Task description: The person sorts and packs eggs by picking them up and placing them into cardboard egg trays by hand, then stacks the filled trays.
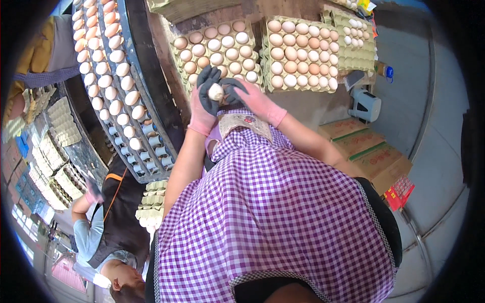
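My left hand (pixel 204 99), in a pink glove with dark grey fingers, cradles a pale egg (pixel 215 92) at the front edge of an egg tray. Close beside it, my right hand (pixel 251 98) wears a matching glove, its fingers curled in toward the egg; whether they grip anything is hidden. Just beyond my hands lies a pulp egg tray (pixel 176 59) filled with brown and whitish eggs, its front row partly covered by my left fingers. To its right is a second filled egg tray (pixel 265 65).
On the left runs a dark-framed egg conveyor (pixel 160 113) with rows of eggs. A person (pixel 121 227) stands at lower left. A partly filled tray (pixel 359 59) is at far right, above a blue-grey stool (pixel 366 105) and cardboard boxes (pixel 358 142). Stacked trays (pixel 153 199) stand left of me.
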Demonstrator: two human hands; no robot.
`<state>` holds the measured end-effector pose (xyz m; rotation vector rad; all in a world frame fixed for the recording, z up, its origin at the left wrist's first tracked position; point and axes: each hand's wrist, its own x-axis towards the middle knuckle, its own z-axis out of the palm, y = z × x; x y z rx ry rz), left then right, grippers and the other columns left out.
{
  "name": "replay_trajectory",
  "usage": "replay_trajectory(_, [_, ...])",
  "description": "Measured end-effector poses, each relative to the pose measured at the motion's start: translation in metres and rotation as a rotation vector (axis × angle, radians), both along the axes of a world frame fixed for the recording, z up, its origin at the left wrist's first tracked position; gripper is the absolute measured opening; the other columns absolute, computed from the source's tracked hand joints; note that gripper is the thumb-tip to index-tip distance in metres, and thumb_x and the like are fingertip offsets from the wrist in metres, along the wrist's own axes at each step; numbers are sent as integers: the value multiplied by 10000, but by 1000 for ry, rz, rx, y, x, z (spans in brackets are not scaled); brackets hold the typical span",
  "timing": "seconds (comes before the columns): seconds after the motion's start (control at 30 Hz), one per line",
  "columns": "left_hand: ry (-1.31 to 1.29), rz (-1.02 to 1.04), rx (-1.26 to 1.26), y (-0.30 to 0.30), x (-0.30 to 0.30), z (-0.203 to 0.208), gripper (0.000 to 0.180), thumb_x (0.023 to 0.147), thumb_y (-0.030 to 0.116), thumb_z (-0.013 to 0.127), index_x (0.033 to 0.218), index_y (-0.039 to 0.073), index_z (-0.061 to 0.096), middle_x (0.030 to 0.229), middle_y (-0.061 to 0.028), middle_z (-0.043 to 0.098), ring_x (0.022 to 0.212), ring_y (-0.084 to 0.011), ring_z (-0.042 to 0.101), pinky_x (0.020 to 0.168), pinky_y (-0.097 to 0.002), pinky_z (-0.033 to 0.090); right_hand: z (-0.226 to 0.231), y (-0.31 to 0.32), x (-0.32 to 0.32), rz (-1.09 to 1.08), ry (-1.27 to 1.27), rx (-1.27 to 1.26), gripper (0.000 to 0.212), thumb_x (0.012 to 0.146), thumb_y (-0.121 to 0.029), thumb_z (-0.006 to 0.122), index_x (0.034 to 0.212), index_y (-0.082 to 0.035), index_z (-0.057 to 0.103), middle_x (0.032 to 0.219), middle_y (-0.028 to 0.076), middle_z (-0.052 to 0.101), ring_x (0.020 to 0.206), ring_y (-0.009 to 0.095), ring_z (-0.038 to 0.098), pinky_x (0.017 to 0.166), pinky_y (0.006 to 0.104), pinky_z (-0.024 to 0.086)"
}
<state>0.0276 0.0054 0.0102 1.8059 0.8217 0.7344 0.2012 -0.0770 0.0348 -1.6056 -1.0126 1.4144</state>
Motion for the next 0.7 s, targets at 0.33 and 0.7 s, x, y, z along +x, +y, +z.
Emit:
replay_trajectory(0.33, [-548, 489, -832, 11, -29, 19, 501, 1028, 114, 492, 1506, 1, 390, 1459, -118, 504, 1333, -218, 517, 1114, -353, 423, -3, 75, -29, 28, 453, -74, 443, 935, -120, 666, 1340, 18, 552, 1232, 89, 661, 1124, 165, 631, 975, 308, 522])
replay_trajectory(0.7, [-384, 823, -1018, -30, -111, -18, 375, 1029, 273, 504, 1261, 9, 634, 1179, -56, 660, 1058, -170, 628, 943, -318, 488, 29, 181, -31, 120, 822, -331, 551, 840, -21, 698, 1370, -84, 561, 1330, 142, 553, 1211, 236, 586, 963, 301, 525])
